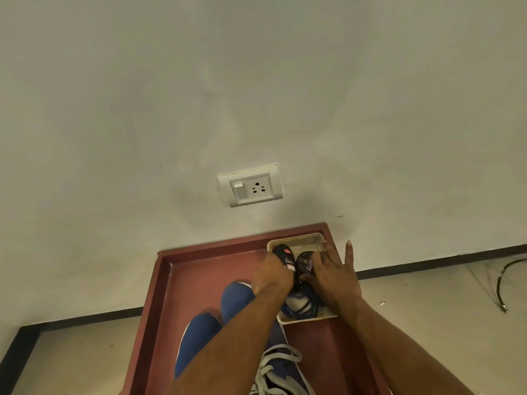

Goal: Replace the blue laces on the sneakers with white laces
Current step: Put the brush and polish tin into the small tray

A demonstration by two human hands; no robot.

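Observation:
Two blue sneakers stand on a red-brown table (196,269): the left sneaker (198,337) and the right sneaker (236,295), my left forearm crossing over them. White laces (275,372) are threaded in the right one. At the back right, a small beige tray (296,238) holds a heap of blue laces (302,307). My left hand (271,277) reaches into the tray with fingers curled down round the top of that heap. My right hand (333,276) lies beside it, fingers straight and spread, touching a round polish tin (305,262).
A black polish bottle (285,256) lies in the tray next to the tin. The table has a raised rim and stands against a pale wall with a socket (251,189). A dark cable (502,280) lies on the floor at right.

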